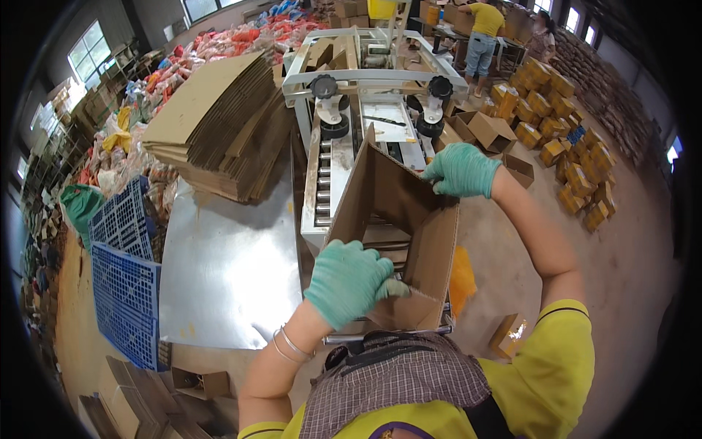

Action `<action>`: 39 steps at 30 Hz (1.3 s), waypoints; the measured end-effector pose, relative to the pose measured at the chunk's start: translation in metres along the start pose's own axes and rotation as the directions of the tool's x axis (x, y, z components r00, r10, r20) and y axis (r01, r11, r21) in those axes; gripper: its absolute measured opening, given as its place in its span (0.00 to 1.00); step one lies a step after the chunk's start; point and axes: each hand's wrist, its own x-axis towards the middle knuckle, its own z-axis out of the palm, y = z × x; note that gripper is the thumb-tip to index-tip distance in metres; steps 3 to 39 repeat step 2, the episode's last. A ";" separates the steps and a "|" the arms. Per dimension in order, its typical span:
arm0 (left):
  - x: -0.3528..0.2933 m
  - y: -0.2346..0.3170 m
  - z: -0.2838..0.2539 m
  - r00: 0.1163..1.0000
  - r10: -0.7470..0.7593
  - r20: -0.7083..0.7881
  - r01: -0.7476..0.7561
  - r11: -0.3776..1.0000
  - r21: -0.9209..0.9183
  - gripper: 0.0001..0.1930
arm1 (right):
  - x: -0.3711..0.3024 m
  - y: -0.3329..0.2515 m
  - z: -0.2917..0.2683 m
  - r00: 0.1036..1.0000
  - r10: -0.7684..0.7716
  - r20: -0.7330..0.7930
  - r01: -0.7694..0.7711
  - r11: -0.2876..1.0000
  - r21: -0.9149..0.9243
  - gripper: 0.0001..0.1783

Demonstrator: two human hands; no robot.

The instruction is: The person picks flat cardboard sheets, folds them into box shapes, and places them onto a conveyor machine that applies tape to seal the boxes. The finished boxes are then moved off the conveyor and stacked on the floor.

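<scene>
An open cardboard box (431, 274) stands tilted in front of me at the near end of a roller machine (322, 183). My left hand (349, 282), in a green glove, grips the box's left wall, its fingers curled over the edge and the thumb inside. At the far right corner my right hand (462, 172), gloved the same way, pinches the upper edge of the box. Looking into the box, I see brown flaps lying across its lower part, with gaps between them.
A tall stack of flat cardboard (212, 124) lies on a metal-topped table (219, 271) at left. Blue plastic pallets (124, 293) lean beside it. Taped boxes (585, 161) are heaped at right. Two other people stand at the back right, one in a yellow shirt (486, 20).
</scene>
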 end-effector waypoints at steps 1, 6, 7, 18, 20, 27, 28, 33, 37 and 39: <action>0.003 -0.002 -0.001 0.998 -0.031 0.057 0.030 0.999 0.009 0.25 | 0.004 0.004 -0.004 0.997 -0.007 0.081 0.007 1.000 0.001 0.17; 0.007 -0.005 -0.005 0.992 -0.063 0.114 0.061 0.998 0.019 0.25 | 0.005 0.010 -0.008 0.987 -0.015 0.160 0.015 1.000 0.001 0.17; 0.007 -0.005 -0.005 0.992 -0.063 0.114 0.061 0.998 0.019 0.25 | 0.005 0.010 -0.008 0.987 -0.015 0.160 0.015 1.000 0.001 0.17; 0.007 -0.005 -0.005 0.992 -0.063 0.114 0.061 0.998 0.019 0.25 | 0.005 0.010 -0.008 0.987 -0.015 0.160 0.015 1.000 0.001 0.17; 0.007 -0.005 -0.005 0.992 -0.063 0.114 0.061 0.998 0.019 0.25 | 0.005 0.010 -0.008 0.987 -0.015 0.160 0.015 1.000 0.001 0.17; 0.007 -0.005 -0.005 0.992 -0.063 0.114 0.061 0.998 0.019 0.25 | 0.005 0.010 -0.008 0.987 -0.015 0.160 0.015 1.000 0.001 0.17; 0.007 -0.005 -0.005 0.992 -0.063 0.114 0.061 0.998 0.019 0.25 | 0.005 0.010 -0.008 0.987 -0.015 0.160 0.015 1.000 0.001 0.17; 0.007 -0.005 -0.005 0.992 -0.063 0.114 0.061 0.998 0.019 0.25 | 0.005 0.010 -0.008 0.987 -0.015 0.160 0.015 1.000 0.001 0.17; 0.007 -0.005 -0.005 0.992 -0.063 0.114 0.061 0.998 0.019 0.25 | 0.005 0.010 -0.008 0.987 -0.015 0.160 0.015 1.000 0.001 0.17; 0.007 -0.005 -0.005 0.992 -0.063 0.114 0.061 0.998 0.019 0.25 | 0.005 0.010 -0.008 0.987 -0.015 0.160 0.015 1.000 0.001 0.17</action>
